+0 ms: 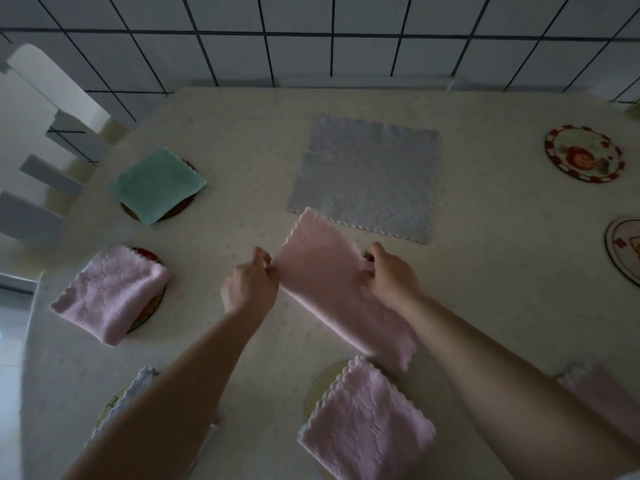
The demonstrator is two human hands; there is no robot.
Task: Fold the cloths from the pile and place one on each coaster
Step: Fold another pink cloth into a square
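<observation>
My left hand [250, 286] and right hand [390, 271] each pinch side edge of pink cloth [332, 285]. Soft, light, floppy, probably half-folded; keep grip at scalloped edges, fold stays square.

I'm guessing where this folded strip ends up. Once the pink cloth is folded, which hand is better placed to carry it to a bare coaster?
Probably the right hand. Both bare coasters, the red-rimmed one and the one at the frame's edge, lie on its side; coasters near the left hand are covered.
</observation>
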